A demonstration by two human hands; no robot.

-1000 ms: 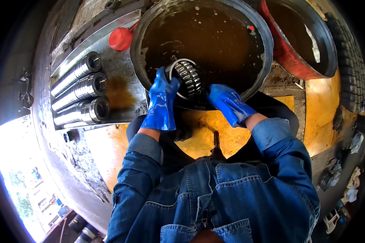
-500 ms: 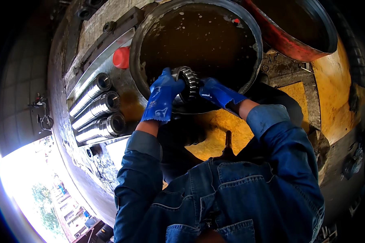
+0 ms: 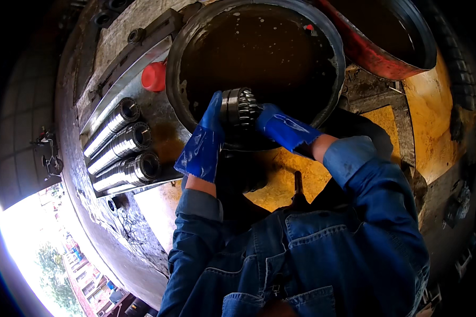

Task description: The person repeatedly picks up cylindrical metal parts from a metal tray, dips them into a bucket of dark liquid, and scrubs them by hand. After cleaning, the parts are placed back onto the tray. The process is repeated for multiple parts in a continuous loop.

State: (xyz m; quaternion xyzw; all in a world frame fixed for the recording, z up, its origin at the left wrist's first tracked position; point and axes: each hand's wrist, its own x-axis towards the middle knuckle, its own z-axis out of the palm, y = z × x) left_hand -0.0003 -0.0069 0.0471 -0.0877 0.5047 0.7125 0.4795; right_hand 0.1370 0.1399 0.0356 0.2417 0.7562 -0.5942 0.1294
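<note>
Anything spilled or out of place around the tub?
A brown patch on the metal tray, beside the stacked rings, may be a spill. In the tub, a small red spot stands out against dark liquid.

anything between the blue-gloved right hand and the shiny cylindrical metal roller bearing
Nothing visible does: the blue-gloved right hand is right beside the roller end of the shiny cylindrical metal roller bearing, though contact is unclear. The blue-gloved left hand holds its opposite side.
</note>
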